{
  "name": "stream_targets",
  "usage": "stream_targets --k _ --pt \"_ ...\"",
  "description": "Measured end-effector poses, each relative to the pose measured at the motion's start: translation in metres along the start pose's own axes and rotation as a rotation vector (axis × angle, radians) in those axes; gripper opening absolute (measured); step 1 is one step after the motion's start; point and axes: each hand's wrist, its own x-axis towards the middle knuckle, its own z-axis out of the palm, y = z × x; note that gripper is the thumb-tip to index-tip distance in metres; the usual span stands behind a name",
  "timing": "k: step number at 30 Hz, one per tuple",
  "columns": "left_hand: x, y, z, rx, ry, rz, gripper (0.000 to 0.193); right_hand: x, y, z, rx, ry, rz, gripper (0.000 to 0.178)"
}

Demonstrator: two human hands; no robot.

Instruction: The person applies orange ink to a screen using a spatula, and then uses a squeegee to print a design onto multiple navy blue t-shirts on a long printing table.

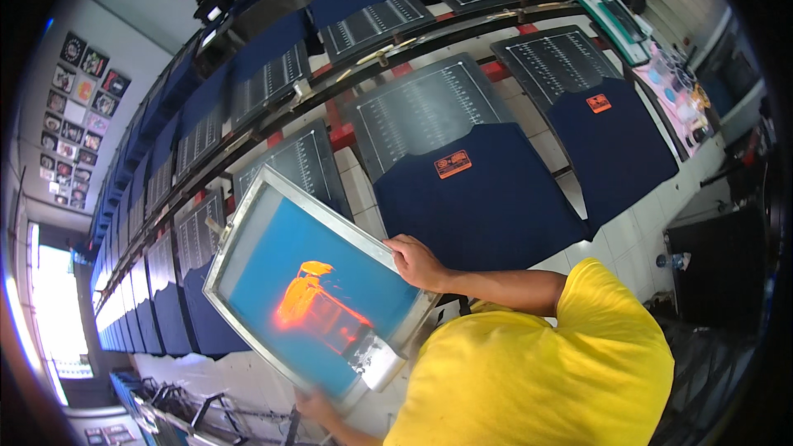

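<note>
Both of my hands hold a screen printing frame (355, 235) with a pale metal border and blue mesh, tilted in front of me. My right hand (417, 263) closes over its upper right edge. At the lower edge is my left hand (318, 409), blurred, its fingers partly hidden by the frame. Bright orange ink (310, 301) is smeared across the mesh. A white and dark flat-edged piece (376, 361) lies on the mesh near the frame's lower corner; I cannot make out what it is. Beyond the frame, a navy shirt (487, 215) bears an orange print (453, 164).
Another navy shirt (611, 153) with an orange print lies to the right. Black boards (429, 111) with pale markings line a long rack, many draped in navy shirts. A green-edged frame (615, 29) rests at the far right. A clear bottle (673, 261) is at right.
</note>
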Motion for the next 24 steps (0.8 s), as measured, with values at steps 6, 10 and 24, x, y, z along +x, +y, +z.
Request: stream_targets --k 6,10,24 --pt "0.093 -0.006 0.007 -0.082 -0.14 0.08 0.056 0.014 -0.011 0.044 -0.065 0.151 0.052 0.031" --pt "0.155 -0.001 0.003 0.1 -0.193 0.082 0.051 0.014 -0.025 0.078 -0.014 0.294 0.129 0.031" --pt "0.269 -0.026 0.034 -0.104 -0.518 0.256 0.043 -0.003 -0.032 0.103 -0.141 0.542 0.304 0.031"
